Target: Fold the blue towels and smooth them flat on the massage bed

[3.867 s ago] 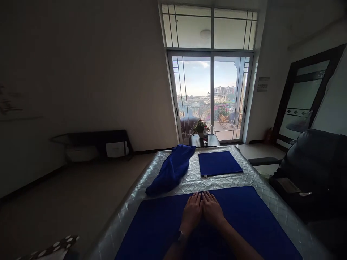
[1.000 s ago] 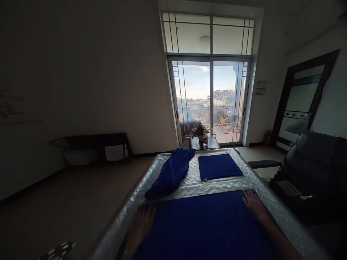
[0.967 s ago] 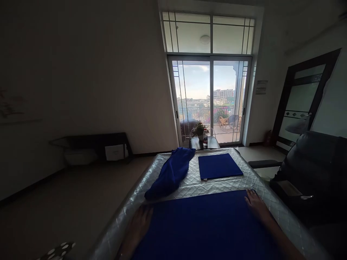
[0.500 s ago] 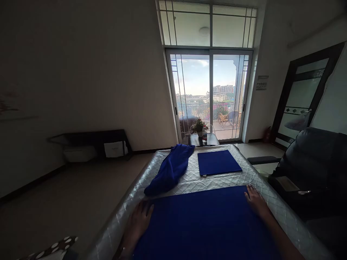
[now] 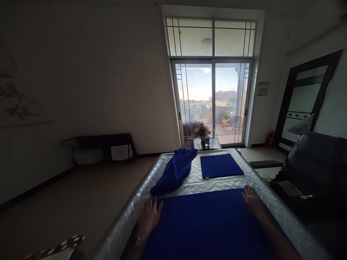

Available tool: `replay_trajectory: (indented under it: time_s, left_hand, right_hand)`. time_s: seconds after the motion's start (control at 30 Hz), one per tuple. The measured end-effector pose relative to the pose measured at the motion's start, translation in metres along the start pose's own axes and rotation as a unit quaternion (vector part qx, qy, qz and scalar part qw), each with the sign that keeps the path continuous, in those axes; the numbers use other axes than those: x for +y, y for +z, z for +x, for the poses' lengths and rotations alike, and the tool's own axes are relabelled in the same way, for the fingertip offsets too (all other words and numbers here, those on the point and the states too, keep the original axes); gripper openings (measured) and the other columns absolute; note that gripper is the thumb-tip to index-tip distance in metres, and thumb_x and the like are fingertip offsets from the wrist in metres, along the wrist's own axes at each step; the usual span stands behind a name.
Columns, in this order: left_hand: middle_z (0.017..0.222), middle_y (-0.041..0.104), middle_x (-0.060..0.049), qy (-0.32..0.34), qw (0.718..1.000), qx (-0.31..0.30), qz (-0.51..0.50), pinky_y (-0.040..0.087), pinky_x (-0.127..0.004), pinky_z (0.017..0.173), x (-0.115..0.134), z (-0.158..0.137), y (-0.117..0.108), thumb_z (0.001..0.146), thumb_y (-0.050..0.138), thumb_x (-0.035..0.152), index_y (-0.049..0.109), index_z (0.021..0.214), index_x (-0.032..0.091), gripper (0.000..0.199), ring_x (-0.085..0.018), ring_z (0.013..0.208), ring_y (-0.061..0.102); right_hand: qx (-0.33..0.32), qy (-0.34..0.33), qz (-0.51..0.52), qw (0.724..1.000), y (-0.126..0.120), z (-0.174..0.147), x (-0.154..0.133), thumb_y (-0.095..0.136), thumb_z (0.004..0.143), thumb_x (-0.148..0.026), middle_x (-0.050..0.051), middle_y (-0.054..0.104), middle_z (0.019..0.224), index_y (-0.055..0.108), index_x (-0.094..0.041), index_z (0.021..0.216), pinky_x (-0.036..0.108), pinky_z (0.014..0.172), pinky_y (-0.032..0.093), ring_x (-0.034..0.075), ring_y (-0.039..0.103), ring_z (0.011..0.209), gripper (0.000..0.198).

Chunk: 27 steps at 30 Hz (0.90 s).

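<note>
- The large blue cloth (image 5: 206, 224) lies spread flat on the desk (image 5: 116, 231) right in front of me, running out of view at the near side.
- My left grip (image 5: 149, 213) is on its far left corner, palm down, fingers loose and slightly apart, clamped on nothing I can see; something pale shows at that wrist.
- My right grip (image 5: 251, 198) is on the far right corner, also palm down with the fingers extended; the two are well apart, the cloth stretching between them.
- Just beyond the fingers of my left grip lies a rumpled blue cloth (image 5: 175, 169), bunched lengthwise; whether they touch it I cannot tell.
- To the right of that, apart from it, a smaller blue cloth (image 5: 222, 165) lies flat, a pale tag (image 5: 206, 178) at its near left corner.
- A silvery quilted cover (image 5: 206, 185) shows between the cloths and drapes over the desk's left edge.
- Past the far end, a potted plant (image 5: 201, 130) and a bottle (image 5: 207, 137) stand side by side in front of the sliding glass door (image 5: 213, 104).
- On my right is a black chair (image 5: 306, 162); at the lower left, a white-dotted brown fabric (image 5: 67, 243).
</note>
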<state>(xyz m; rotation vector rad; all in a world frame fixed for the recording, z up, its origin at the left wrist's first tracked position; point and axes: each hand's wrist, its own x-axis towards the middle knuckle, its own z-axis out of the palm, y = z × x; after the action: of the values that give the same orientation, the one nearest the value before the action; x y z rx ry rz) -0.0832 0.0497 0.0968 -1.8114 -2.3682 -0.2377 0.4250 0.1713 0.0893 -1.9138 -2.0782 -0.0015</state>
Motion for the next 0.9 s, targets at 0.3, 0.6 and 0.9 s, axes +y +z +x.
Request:
replay_trajectory:
  time_s: [0.3, 0.6, 0.9]
  left_hand:
    - [0.159, 0.047, -0.016, 0.185, 0.974, -0.028, -0.13, 0.032, -0.044, 0.125, 0.169, 0.004, 0.019, 0.099, 0.02, 0.053, 0.047, 0.151, 0.018, 0.068, -0.028, 0.151, 0.035]
    - [0.16, 0.044, -0.019, 0.212, 0.965, -0.043, -0.149, 0.029, -0.052, 0.126, 0.184, 0.003, 0.034, 0.099, 0.013, 0.053, 0.039, 0.155, 0.017, 0.071, -0.032, 0.152, 0.033]
    - [0.159, 0.046, -0.014, 0.107, 0.991, -0.046, -0.069, 0.032, -0.055, 0.122, 0.065, 0.007, 0.019, 0.101, 0.026, 0.035, 0.045, 0.151, 0.021, 0.056, -0.032, 0.151, 0.035]
  right_hand:
    - [-0.098, -0.211, 0.119, 0.965, 0.028, -0.027, -0.164, 0.031, 0.097, -0.039, 0.01, 0.04, 0.16, 0.044, -0.016, 0.152, 0.039, 0.125, 0.024, 0.024, 0.033, 0.151, 0.061]
    - [-0.099, -0.213, 0.123, 0.964, 0.041, -0.031, -0.177, 0.021, 0.101, -0.039, 0.0, 0.031, 0.164, 0.033, -0.031, 0.157, 0.037, 0.125, 0.019, 0.019, 0.028, 0.152, 0.058]
    - [-0.076, -0.126, 0.035, 0.988, 0.019, -0.008, -0.067, 0.03, 0.099, -0.042, 0.008, 0.042, 0.161, 0.042, -0.017, 0.153, 0.034, 0.125, 0.022, 0.019, 0.032, 0.151, 0.061]
